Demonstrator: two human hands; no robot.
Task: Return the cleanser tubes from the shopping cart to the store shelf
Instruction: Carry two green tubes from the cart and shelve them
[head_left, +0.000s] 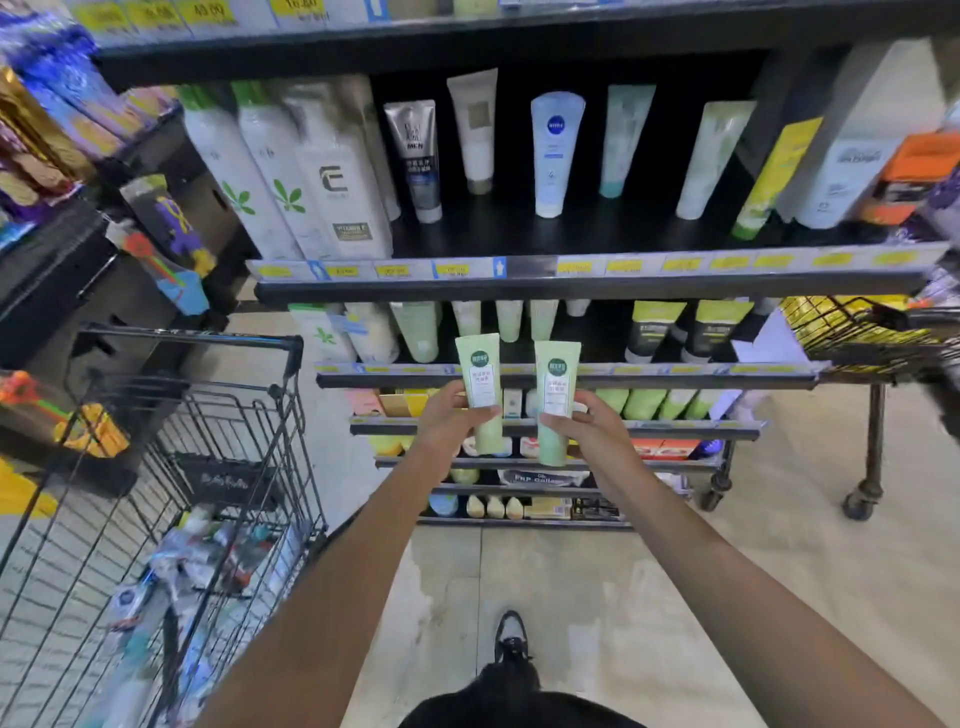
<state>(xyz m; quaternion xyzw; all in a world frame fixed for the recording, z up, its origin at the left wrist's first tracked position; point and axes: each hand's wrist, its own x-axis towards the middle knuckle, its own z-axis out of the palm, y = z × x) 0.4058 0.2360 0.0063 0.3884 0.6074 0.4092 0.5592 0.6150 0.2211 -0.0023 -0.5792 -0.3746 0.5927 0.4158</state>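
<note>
A: Hands first. What are they doing?

B: Left hand (451, 415) has its fingers and thumb curled round a pale green cleanser tube (481, 391), gripping it near the lower half. Right hand (581, 427) holds a second green tube (556, 400) the same way, thumb across the front, fingers wrapped behind.

A: How do the tubes sit?

B: Both upright, flat crimped ends up, labels toward the camera. They stand side by side, close but apart, raised in front of the store shelf (571, 375).

A: Which level?

B: Their tops overlap the row where matching pale green tubes (511, 319) stand, just above the price strip. Neither held tube rests on a shelf board; both are in the air in front of it.

A: And the cart?

B: The shopping cart (197, 415) is on the left, black wire, just beside the left forearm. Several packaged items (208, 551) lie in its bottom, too blurred to tell what they are.

A: Anything else?

B: On the higher shelf a blue and white tube (555, 156) and a grey tube (415, 156) stand apart from one another. A wire basket on wheels (857, 332) sits at the right. One dark shoe (510, 636) shows on the tiled floor (649, 597).
</note>
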